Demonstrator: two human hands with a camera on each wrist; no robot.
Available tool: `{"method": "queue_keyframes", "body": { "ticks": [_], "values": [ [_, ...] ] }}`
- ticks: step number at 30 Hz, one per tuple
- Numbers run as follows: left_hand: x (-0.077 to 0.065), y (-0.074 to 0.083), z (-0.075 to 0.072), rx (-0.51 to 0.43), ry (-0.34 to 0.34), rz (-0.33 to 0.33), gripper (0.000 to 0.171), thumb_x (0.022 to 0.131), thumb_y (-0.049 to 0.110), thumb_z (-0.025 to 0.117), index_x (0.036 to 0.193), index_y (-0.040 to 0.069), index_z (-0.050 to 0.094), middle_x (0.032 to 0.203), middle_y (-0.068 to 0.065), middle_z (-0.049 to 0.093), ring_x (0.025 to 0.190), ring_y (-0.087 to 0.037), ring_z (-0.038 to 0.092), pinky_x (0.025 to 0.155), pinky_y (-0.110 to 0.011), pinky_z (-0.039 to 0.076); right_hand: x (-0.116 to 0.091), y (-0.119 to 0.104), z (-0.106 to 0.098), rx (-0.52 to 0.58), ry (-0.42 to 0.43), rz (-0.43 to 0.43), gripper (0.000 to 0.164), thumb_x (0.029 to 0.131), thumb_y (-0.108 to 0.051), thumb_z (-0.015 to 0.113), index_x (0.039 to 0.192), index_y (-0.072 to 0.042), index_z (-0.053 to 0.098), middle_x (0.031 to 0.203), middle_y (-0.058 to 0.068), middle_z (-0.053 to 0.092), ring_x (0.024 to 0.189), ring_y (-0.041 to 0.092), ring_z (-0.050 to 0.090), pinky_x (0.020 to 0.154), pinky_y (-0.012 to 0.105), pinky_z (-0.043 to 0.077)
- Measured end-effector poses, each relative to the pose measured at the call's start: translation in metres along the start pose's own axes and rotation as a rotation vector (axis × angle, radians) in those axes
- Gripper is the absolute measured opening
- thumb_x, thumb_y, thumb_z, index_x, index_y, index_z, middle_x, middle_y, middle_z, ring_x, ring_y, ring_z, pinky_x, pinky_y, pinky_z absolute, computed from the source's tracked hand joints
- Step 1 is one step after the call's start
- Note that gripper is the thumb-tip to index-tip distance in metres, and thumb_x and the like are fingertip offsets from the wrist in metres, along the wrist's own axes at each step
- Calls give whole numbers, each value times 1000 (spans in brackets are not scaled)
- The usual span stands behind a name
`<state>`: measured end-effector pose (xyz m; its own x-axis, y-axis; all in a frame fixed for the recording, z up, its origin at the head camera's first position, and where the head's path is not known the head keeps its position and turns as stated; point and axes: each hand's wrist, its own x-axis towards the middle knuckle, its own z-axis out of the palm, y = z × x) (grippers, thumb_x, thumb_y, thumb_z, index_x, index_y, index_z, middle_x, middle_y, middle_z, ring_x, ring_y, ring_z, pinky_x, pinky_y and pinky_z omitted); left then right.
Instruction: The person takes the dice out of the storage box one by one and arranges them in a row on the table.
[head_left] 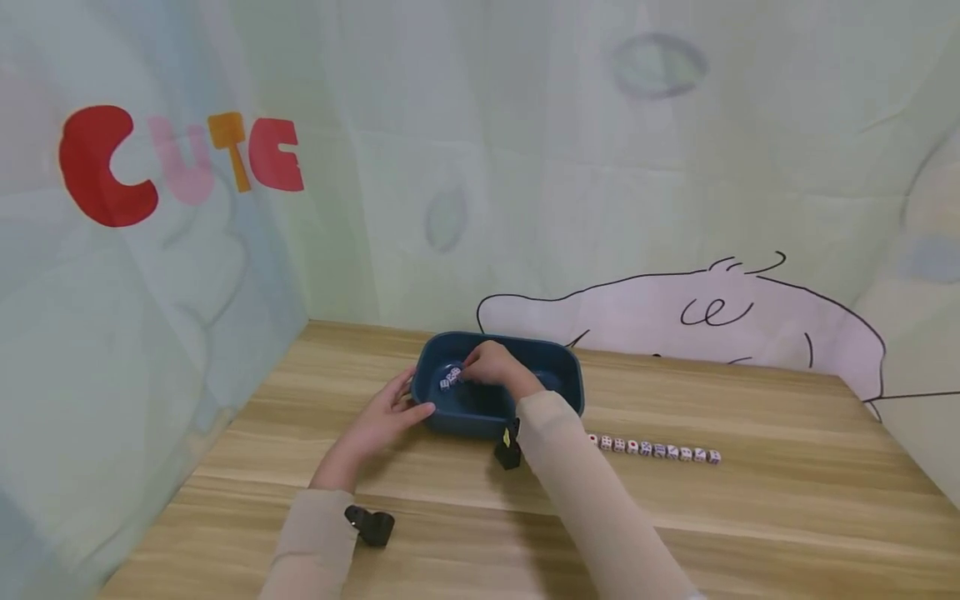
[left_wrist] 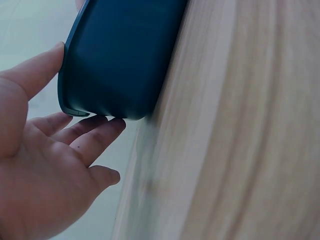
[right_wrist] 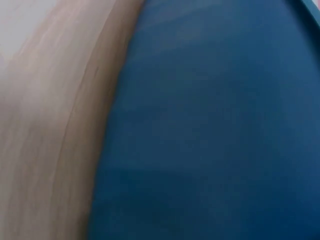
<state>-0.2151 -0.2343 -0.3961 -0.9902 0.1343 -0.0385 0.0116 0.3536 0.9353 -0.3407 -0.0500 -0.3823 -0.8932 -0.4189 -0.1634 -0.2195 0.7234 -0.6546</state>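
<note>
A dark blue plastic tub [head_left: 468, 427] stands on the wooden table, with a small cluster of white dice [head_left: 450, 378] on its floor at the left. My left hand [head_left: 384, 419] holds the tub's left front corner. In the left wrist view its thumb [left_wrist: 47, 67] lies against the rim and several fingertips touch the end wall. Inside the tub, my right hand [head_left: 495, 367] reaches down with bent fingers, fingertips right at the dice. I cannot tell whether they pinch one. Only the tub's outer wall [right_wrist: 200, 120] and the table show in the right wrist view.
A straight row of several white dice [head_left: 647, 449] lies on the table [head_left: 750, 517] right of the tub, its left end beside my right sleeve. Behind the table hangs a printed cloth [head_left: 420, 167]. Black wrist cameras [head_left: 372, 527] sit on both sleeves.
</note>
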Motion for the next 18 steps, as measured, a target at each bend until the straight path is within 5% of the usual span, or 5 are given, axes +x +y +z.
{"method": "queue_keyframes", "body": {
  "ticks": [6,18],
  "values": [
    [2,0,0,-1,0,1,74,96,21,60,154,4,16,155,-27,22,138,-43,33,110,-52,32,2,-7,3,-62,9,56,22,86,-15,71,102,0,73,90,10,70,75,15,62,73,27,54],
    [1,0,-1,9,1,-24,75,96,23,61,154,6,16,155,-27,23,138,-43,32,111,-51,31,5,-8,9,-120,50,63,16,83,-16,73,85,-1,74,68,0,56,65,13,50,56,21,40]
  ]
}}
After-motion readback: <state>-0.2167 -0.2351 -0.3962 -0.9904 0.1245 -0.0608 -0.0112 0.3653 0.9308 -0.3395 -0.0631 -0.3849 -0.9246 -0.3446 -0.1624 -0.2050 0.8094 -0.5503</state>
